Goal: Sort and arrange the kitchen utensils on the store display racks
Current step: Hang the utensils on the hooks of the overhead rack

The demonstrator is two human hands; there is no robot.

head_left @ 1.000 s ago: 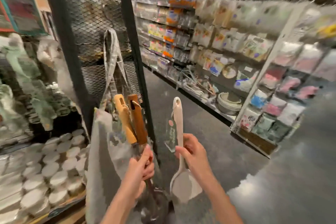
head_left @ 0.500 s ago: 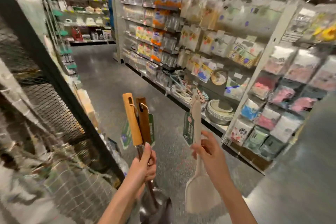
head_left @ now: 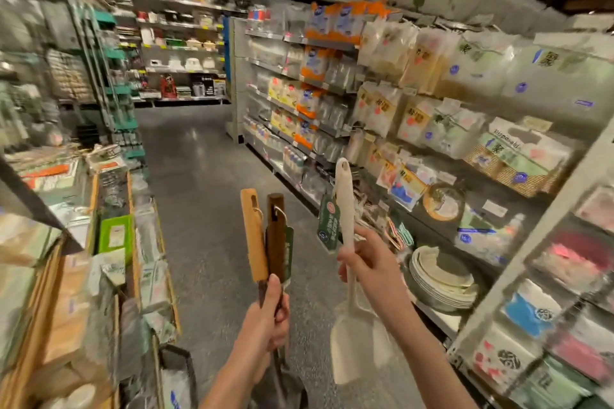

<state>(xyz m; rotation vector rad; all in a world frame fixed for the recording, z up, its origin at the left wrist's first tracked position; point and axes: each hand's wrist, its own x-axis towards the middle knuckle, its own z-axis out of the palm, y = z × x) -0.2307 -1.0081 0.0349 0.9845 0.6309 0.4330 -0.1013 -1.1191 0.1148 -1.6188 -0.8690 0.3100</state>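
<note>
In a shop aisle, the left hand [head_left: 265, 312] grips two wooden-handled utensils [head_left: 265, 236] together while the right hand [head_left: 368, 262] pinches a white spatula [head_left: 347, 276] upright, near the shelves [head_left: 332, 46]; the paired handles could slip apart, or dangling tags snag on stock.

The left hand [head_left: 265, 315] holds two wooden-handled utensils [head_left: 265, 236] upright, side by side and touching. To their right, apart, the right hand [head_left: 368, 262] holds a spatula [head_left: 345, 276], blade down. Stacked plates [head_left: 442, 279] sit on the right shelf [head_left: 435, 315] behind it.
</note>
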